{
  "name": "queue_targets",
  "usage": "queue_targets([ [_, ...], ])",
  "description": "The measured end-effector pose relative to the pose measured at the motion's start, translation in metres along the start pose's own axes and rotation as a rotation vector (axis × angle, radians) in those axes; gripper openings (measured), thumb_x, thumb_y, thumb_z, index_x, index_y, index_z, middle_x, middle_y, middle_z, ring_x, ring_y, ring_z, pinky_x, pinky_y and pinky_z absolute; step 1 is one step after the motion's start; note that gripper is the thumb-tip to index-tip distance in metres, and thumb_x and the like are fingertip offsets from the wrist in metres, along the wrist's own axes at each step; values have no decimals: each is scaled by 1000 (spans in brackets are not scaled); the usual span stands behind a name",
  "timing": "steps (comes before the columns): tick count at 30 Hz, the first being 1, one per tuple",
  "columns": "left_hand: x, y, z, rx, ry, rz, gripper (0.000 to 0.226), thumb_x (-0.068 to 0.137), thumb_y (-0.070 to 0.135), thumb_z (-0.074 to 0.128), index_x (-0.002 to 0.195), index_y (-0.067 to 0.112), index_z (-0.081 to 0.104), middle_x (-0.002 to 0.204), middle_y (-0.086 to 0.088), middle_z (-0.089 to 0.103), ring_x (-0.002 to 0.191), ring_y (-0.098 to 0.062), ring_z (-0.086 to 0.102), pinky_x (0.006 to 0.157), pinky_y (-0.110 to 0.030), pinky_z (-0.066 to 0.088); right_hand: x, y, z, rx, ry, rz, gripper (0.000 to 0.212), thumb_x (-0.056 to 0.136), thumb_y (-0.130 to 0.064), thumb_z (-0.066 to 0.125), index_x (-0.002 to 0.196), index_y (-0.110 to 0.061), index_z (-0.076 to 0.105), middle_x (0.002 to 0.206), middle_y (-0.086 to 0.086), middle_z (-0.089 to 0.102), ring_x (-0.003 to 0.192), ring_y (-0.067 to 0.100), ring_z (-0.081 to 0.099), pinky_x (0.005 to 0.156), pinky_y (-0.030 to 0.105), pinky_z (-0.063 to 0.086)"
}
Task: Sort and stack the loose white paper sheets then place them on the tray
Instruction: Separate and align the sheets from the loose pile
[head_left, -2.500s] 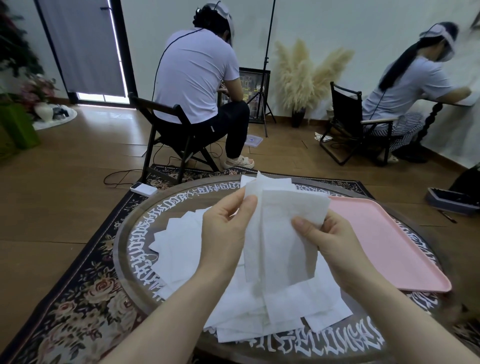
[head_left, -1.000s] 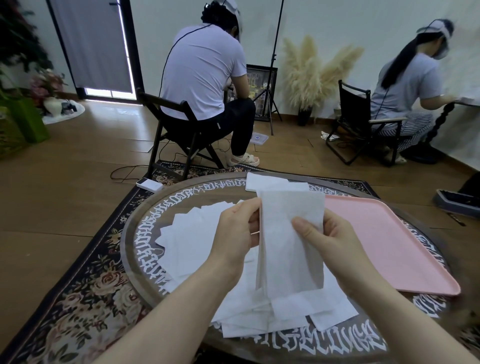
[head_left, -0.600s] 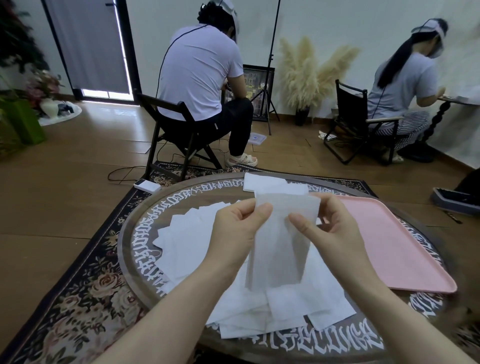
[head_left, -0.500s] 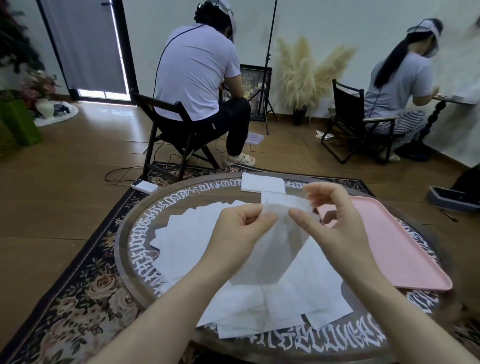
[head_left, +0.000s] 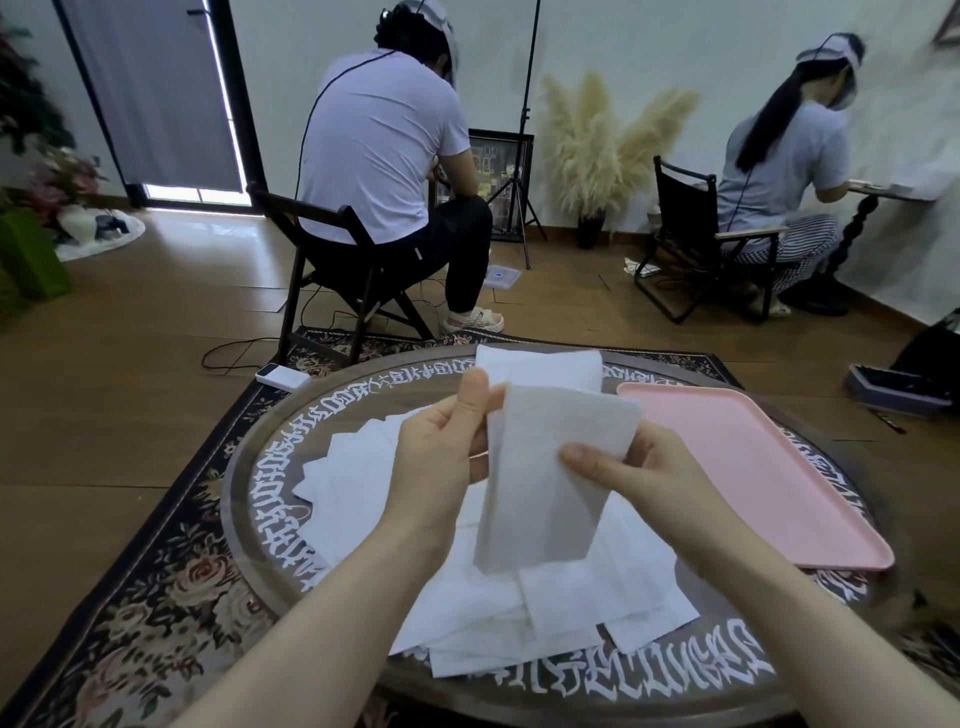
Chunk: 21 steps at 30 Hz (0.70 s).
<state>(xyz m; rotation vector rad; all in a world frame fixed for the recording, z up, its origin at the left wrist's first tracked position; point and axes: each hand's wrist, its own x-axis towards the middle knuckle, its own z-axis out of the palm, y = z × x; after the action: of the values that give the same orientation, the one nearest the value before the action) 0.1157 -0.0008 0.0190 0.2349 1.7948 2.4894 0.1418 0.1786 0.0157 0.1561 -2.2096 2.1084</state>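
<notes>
Currently both hands hold one sheet (head_left: 545, 478) up over the table (head_left: 249, 499). Left hand (head_left: 441, 462) pinches its top-left edge with the thumb; right hand (head_left: 649, 478) has its thumb across the front at the right side, fingers behind.

Pile (head_left: 415, 545) lies fanned and overlapping on the table under the hands. One sheet, maybe a small stack (head_left: 540, 366), sits apart at the far rim. Tray (head_left: 753, 467) is on the right, nothing on it.

Risks, as I judge them:
- Sheet is limp and held only at the top, so it can fold or slip if either pinch loosens.
- Pile overlaps the near rim; a forearm brushing it could push sheets onto the rug (head_left: 156, 597).
- Sheets look thin, so two could come up as one.

Counts: 2 hands, 1 held sheet, 1 tray, 1 table. Pile count: cannot tell, edges overlap, looks like well over ten.
</notes>
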Motion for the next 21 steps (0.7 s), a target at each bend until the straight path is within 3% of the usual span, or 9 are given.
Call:
queue_targets([
  [2, 3, -1, -5, -1, 85, 25, 16, 89, 30, 65, 90, 22, 79, 84, 1, 77, 77, -13, 70, 62, -23, 57, 3, -2, -3, 60, 60, -6, 33, 73, -20, 70, 105, -9, 70, 97, 2, 78, 85, 13, 74, 66, 17, 54],
  [3, 5, 0, -6, 19, 111, 38, 16, 90, 19, 68, 103, 23, 75, 82, 2, 77, 76, -12, 69, 61, -22, 56, 4, -3, -6, 87, 86, -8, 36, 74, -20, 69, 107, -6, 68, 98, 4, 77, 85, 15, 74, 67, 19, 55],
  [6, 7, -3, -10, 68, 111, 43, 68, 90, 10, 68, 149, 25, 37, 84, -3, 76, 76, -10, 68, 65, -22, 56, 6, -4, -11, 162, 115, 5, 38, 76, -20, 67, 111, -4, 67, 102, 8, 76, 87, 18, 73, 68, 21, 56],
  [7, 8, -4, -10, 87, 112, 24, 76, 90, 11, 68, 153, 24, 28, 89, -5, 76, 83, -12, 69, 68, -24, 56, 6, -3, -11, 177, 117, 18, 38, 76, -20, 67, 110, -5, 68, 102, 8, 76, 87, 19, 73, 68, 22, 57],
  [9, 6, -4, -9, 100, 94, -15, 63, 91, 13, 67, 148, 20, 41, 96, -6, 76, 93, -16, 69, 71, -25, 53, 6, -1, -10, 190, 114, 41, 35, 76, -20, 67, 109, -7, 68, 100, 8, 77, 84, 18, 73, 67, 23, 57],
  [11, 5, -2, -6, 58, 60, -30, 26, 94, 10, 62, 119, 14, 67, 90, -3, 77, 78, -12, 71, 62, -22, 54, 5, 1, -8, 181, 110, 58, 33, 76, -20, 67, 106, -9, 68, 98, 7, 77, 80, 17, 73, 64, 22, 57],
  [12, 4, -3, -5, 35, 49, -42, 16, 95, 10, 60, 106, 13, 71, 87, -2, 77, 72, -11, 71, 59, -21, 54, 5, 1, -6, 177, 109, 65, 32, 75, -20, 67, 106, -9, 68, 97, 7, 77, 79, 17, 73, 62, 22, 56],
  [14, 2, -4, -2, 7, 18, -79, 14, 96, 13, 59, 96, 13, 72, 86, -3, 77, 69, -12, 70, 58, -22, 55, 3, 3, -3, 170, 106, 74, 33, 75, -19, 67, 106, -8, 68, 97, 8, 77, 78, 16, 73, 61, 22, 55],
  [21, 2, -9, 2, 25, -97, -119, 18, 100, 20, 55, 101, 17, 72, 93, -2, 77, 77, -11, 70, 62, -24, 56, 3, 7, 3, 97, 105, 80, 20, 88, -11, 63, 108, -10, 68, 95, 3, 77, 78, 12, 72, 60, 19, 54],
])
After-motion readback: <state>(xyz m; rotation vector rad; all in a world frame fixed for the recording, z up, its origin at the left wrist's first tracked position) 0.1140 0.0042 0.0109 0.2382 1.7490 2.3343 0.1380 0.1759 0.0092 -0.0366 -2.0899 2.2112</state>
